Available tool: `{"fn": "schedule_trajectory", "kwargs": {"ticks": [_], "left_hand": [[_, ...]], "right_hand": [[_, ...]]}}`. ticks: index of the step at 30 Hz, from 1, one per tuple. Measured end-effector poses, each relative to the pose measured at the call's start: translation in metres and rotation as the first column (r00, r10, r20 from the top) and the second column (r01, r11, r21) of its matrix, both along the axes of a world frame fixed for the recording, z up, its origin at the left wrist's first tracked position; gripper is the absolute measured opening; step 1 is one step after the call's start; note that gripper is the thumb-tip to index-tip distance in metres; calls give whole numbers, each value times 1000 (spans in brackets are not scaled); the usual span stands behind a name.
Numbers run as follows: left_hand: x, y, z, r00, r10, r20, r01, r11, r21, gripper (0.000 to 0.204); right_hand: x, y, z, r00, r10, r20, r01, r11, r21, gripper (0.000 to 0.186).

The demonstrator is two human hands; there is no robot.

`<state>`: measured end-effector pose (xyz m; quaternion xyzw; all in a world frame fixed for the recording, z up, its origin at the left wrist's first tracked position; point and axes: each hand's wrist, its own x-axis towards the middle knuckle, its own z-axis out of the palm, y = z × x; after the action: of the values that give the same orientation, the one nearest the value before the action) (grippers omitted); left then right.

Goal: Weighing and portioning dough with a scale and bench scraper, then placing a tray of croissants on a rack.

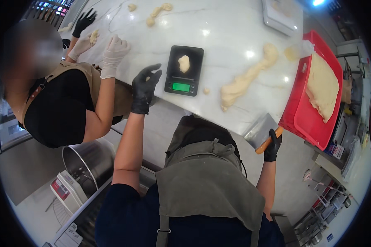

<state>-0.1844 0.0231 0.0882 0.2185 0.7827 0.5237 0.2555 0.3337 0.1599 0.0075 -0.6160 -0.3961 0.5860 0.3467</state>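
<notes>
My left hand [146,84] in a black glove hovers just left of a black digital scale [181,87], fingers curled loosely apart. A small dough piece [184,64] rests on the scale, with a tiny bit of dough [206,90] beside it on the marble table [231,29]. To the scale's right lies a long, irregular strip of dough [243,82]. My right hand [272,146], also black-gloved, grips a metal bench scraper [261,127] by its wooden handle at the table's front edge.
A red bin [297,111] holding a dough slab [321,88] stands right. A co-worker [59,111] works left with gloved hands near dough pieces [158,12]. A white tray [278,16] sits at the back right; a steel bowl [80,164] and white scale [66,191] are lower left.
</notes>
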Motion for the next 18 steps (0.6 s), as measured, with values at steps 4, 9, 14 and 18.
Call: {"fn": "schedule_trajectory", "kwargs": {"ticks": [4, 9, 14, 18], "left_hand": [[-7, 31, -22, 947, -180, -264, 158, 982, -103, 39], [8, 79, -53, 878, -376, -296, 239, 880, -411, 51], [11, 102, -34, 344, -283, -895, 444, 889, -110, 30], [-14, 100, 22, 973, -204, -108, 231, 819, 526, 45]], "right_hand": [[0, 5, -6, 999, 48, -6, -47, 992, 118, 37], [8, 6, -12, 998, 53, 14, -54, 993, 104, 38], [-11, 9, -3, 999, 34, 22, -37, 989, 146, 32], [-15, 5, 6, 1000, -4, 16, 2, 993, 122, 33]]}}
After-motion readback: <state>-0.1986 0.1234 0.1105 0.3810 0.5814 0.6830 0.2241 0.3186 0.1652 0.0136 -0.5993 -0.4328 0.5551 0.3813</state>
